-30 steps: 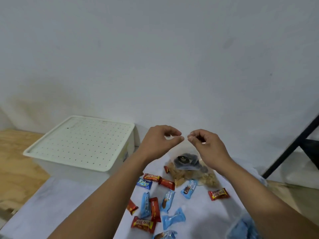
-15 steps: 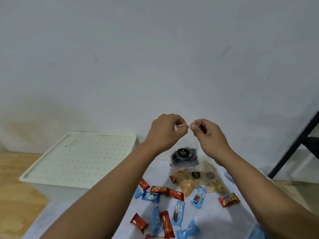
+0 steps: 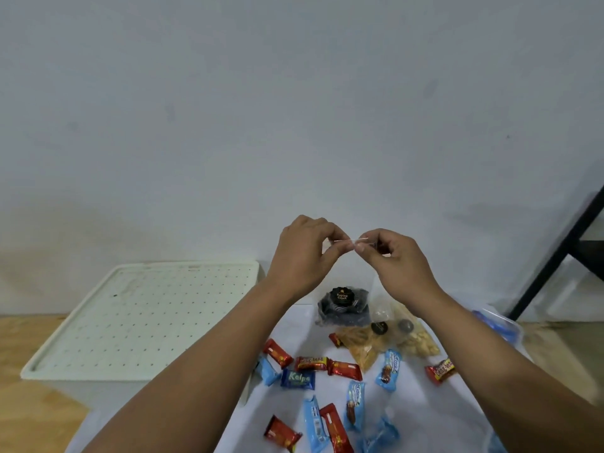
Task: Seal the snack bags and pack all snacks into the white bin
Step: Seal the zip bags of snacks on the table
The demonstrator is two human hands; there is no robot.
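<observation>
My left hand (image 3: 304, 256) and my right hand (image 3: 397, 263) are raised together and both pinch the top strip of a clear snack bag (image 3: 343, 305). The bag hangs below them with dark snacks and a round black label inside. Two more clear bags lie on the white table behind it, one with orange chips (image 3: 361, 346) and one with pale crackers (image 3: 416, 340). Several small red and blue wrapped candies (image 3: 327, 364) are scattered in front. The white bin (image 3: 140, 318) stands to the left with its perforated lid on.
The white table (image 3: 411, 403) sits on a wooden floor (image 3: 29, 416) against a plain wall. A black metal frame (image 3: 562, 256) leans at the right. Something blue in clear plastic (image 3: 496, 323) lies at the table's right edge.
My hands have closed the gap between their fingertips and now pinch the bag's top strip side by side. The view has tilted, so the table appears lower.
</observation>
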